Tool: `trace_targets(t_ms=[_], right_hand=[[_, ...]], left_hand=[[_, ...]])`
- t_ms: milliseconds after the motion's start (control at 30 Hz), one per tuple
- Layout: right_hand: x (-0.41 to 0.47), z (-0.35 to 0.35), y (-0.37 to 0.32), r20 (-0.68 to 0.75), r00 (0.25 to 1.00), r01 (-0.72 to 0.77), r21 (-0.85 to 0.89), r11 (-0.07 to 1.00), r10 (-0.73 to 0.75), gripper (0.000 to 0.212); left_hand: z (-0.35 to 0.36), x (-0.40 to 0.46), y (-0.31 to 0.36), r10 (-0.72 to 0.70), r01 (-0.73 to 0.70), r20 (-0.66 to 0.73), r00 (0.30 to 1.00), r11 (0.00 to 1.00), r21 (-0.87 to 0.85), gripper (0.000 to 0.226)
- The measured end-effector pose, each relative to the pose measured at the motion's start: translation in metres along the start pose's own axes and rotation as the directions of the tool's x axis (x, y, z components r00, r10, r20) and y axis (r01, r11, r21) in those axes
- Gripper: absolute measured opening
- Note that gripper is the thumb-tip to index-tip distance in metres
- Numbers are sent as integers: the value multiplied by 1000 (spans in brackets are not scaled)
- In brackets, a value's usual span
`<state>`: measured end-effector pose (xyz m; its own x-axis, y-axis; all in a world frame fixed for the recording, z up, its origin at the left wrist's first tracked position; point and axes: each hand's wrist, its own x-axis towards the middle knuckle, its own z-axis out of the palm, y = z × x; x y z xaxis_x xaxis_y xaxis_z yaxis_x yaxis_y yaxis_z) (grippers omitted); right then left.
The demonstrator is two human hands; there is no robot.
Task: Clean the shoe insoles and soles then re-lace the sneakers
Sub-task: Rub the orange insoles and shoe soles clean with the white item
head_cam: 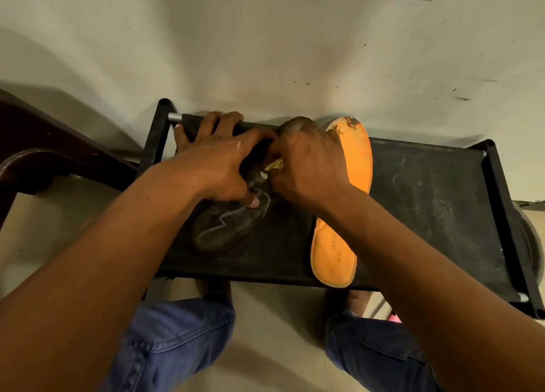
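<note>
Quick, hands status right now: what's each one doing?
Left hand: fingers spread, pressing down on the dark insole.
Right hand: curled, gripping a yellowish scrubber.

A home: scuffed wall (295, 38), tiled floor (274, 318), dark wooden chair (44, 156).

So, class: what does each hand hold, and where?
Left hand presses the dark insole at its upper half. Right hand pinches a yellow scrubber against it.
</note>
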<state>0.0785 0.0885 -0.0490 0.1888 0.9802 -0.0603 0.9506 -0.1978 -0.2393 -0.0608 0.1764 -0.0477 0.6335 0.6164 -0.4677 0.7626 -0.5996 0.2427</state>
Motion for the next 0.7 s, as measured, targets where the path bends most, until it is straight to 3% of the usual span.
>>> trace_targets(t_ms=[167, 367, 567, 700], right_hand=[[-3, 10, -14, 83, 993, 75, 65, 995, -80, 35], [0, 4, 4, -56, 998, -13, 17, 1000, 14, 27], [-8, 8, -18, 76, 993, 83, 95, 992, -91, 36], [-6, 9, -11, -50, 999, -12, 44, 999, 14, 33]], left_hand=[[1, 1, 2, 3, -4, -19, 1000, 1000, -22, 118], [2, 0, -2, 14, -14, 4, 1000, 1000, -6, 118], [0, 0, 1, 22, -22, -23, 999, 1000, -14, 117], [1, 0, -1, 23, -23, -10, 1000, 1000, 2, 119]])
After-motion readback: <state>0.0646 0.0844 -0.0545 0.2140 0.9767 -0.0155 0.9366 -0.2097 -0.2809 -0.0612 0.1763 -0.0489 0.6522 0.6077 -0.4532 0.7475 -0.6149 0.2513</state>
